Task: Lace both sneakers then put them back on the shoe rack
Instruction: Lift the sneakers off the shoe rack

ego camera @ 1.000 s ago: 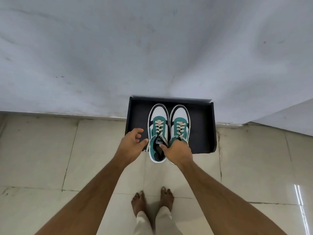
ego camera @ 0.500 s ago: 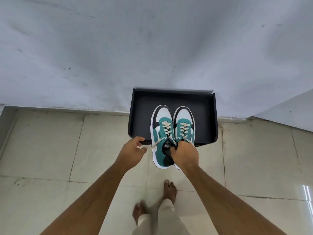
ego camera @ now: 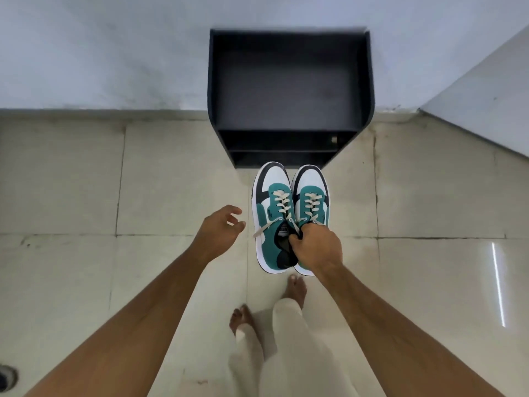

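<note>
Two teal, white and black sneakers with cream laces hang side by side in the air, toes pointing away from me. My right hand grips both by their inner collars and tongues. A loose lace end sticks out to the left of the left sneaker. My left hand is open and holds nothing, just left of the pair. The black shoe rack stands against the wall ahead, its top shelf bare, with lower shelves visible beneath.
Beige floor tiles spread all around. My bare feet and light trousers are below the sneakers. A grey wall runs behind the rack, and a second wall angles in at the right. A floor drain sits at the bottom left.
The sneakers have come off the rack's top shelf and moved back toward me, held in my right hand. My left hand let go of the lace and opened. I have stepped back.
</note>
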